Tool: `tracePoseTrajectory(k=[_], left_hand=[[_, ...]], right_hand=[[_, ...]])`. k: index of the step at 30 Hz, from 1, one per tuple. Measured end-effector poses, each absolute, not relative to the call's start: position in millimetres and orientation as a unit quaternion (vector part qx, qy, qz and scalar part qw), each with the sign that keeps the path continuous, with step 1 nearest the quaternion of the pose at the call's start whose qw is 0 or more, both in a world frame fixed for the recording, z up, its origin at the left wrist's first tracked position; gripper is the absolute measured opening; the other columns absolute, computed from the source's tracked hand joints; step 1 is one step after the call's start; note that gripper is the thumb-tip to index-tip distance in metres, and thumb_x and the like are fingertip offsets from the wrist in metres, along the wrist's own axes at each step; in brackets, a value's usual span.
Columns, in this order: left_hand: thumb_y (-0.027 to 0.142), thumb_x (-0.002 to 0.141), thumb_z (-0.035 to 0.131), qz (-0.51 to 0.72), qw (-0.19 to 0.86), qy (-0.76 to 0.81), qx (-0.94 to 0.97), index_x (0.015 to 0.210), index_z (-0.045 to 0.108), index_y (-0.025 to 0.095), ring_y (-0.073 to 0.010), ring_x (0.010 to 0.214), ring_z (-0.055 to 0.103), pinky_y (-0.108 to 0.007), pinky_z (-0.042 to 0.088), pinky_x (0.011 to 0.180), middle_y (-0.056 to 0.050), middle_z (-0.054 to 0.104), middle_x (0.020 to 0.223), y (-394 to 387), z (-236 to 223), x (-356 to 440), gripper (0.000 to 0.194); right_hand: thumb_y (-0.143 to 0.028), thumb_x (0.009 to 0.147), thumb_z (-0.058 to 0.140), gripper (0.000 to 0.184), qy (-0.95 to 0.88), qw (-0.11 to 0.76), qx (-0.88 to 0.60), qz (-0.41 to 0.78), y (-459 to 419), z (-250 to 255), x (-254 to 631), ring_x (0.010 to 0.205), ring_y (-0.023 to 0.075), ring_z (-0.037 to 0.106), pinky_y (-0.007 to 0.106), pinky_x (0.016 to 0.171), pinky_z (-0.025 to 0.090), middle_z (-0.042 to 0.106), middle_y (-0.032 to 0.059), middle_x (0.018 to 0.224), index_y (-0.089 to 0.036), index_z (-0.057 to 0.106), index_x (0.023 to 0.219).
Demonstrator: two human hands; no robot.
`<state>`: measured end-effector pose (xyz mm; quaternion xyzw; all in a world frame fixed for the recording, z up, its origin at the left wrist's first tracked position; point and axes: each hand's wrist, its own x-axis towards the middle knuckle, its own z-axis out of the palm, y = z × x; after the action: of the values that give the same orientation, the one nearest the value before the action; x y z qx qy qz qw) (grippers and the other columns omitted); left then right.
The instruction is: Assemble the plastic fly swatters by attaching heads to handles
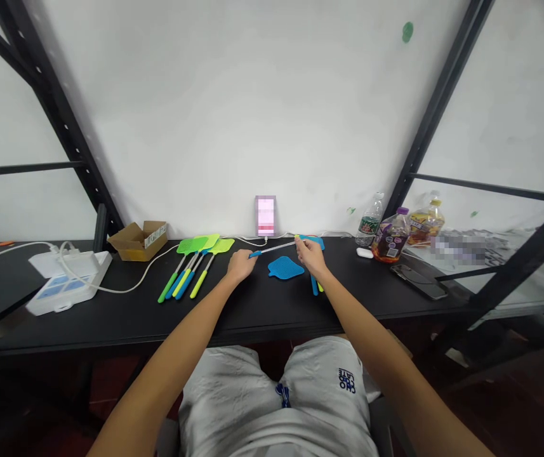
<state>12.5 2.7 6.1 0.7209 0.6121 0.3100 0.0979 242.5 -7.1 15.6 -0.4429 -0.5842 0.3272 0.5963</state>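
Observation:
My left hand (240,267) is closed around the blue handle of a fly swatter, and its thin metal rod (276,247) runs out to the right. With my right hand (310,256) I pinch the far end of that rod. A loose blue swatter head (285,268) lies flat on the black table (252,311) between and below my hands. Partly hidden behind my right hand are another blue swatter head (317,242) and a blue handle (314,285) beside a yellow one. To my left lie several swatters (190,273) with green and yellow heads.
An open cardboard box (139,241) and a white plastic case (69,282) with cables stand left. A phone (266,216) leans on the wall. On the right are a water bottle (370,220), a purple-capped bottle (390,236), a white earphone case (365,253) and a dark phone (419,282).

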Motion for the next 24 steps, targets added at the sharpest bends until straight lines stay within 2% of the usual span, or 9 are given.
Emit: tracePoseTrajectory(k=[3, 8, 14, 20, 24], left_hand=[[0.051, 0.086, 0.045, 0.285, 0.103, 0.561, 0.771, 0.058, 0.054, 0.019, -0.0154, 0.059, 0.05, -0.026, 0.026, 0.056, -0.003, 0.055, 0.059, -3.4, 4.1, 19.0, 0.044], [0.054, 0.082, 0.053, 0.324, 0.128, 0.497, 0.795, 0.065, 0.058, 0.018, -0.0144, 0.062, 0.05, -0.024, 0.03, 0.057, 0.0, 0.055, 0.061, -9.2, 3.4, 22.6, 0.039], [0.05, 0.088, 0.046, 0.351, 0.195, 0.395, 0.826, 0.076, 0.064, 0.017, -0.0148, 0.072, 0.055, -0.024, 0.038, 0.067, 0.0, 0.063, 0.074, -8.8, 6.0, 25.3, 0.04], [0.052, 0.089, 0.045, 0.349, 0.212, 0.394, 0.823, 0.074, 0.064, 0.016, -0.0152, 0.072, 0.056, -0.024, 0.039, 0.067, -0.001, 0.064, 0.072, -4.3, 3.8, 23.3, 0.043], [0.052, 0.088, 0.044, 0.367, 0.191, 0.43, 0.802, 0.07, 0.059, 0.017, -0.0139, 0.066, 0.052, -0.024, 0.037, 0.063, 0.0, 0.058, 0.066, -2.2, 3.4, 17.4, 0.043]], right_hand=[[-0.065, 0.076, 0.062, 0.049, -0.529, 0.626, -0.418, 0.39, -9.6, 19.6, 242.1, 0.038, 0.0067, 0.034, 0.021, 0.036, 0.025, 0.042, -0.0046, 0.048, -0.021, 0.043, 0.063], [-0.065, 0.082, 0.055, 0.051, -0.54, 0.595, -0.423, 0.419, -11.1, 18.9, 241.8, 0.035, 0.0077, 0.041, 0.02, 0.033, 0.025, 0.048, -0.0005, 0.044, -0.019, 0.048, 0.062], [-0.062, 0.081, 0.06, 0.047, -0.478, 0.64, -0.431, 0.42, -1.4, 13.2, 244.1, 0.037, 0.0066, 0.046, 0.018, 0.031, 0.027, 0.057, 0.0007, 0.056, -0.018, 0.049, 0.067], [-0.056, 0.084, 0.059, 0.043, -0.437, 0.686, -0.407, 0.416, 5.7, 13.2, 250.2, 0.037, 0.0053, 0.041, 0.018, 0.032, 0.026, 0.051, -0.0027, 0.052, -0.019, 0.045, 0.066], [-0.048, 0.09, 0.054, 0.038, -0.384, 0.73, -0.415, 0.384, 6.2, 17.9, 261.5, 0.037, 0.0054, 0.037, 0.018, 0.032, 0.026, 0.046, -0.0046, 0.05, -0.019, 0.044, 0.067]])
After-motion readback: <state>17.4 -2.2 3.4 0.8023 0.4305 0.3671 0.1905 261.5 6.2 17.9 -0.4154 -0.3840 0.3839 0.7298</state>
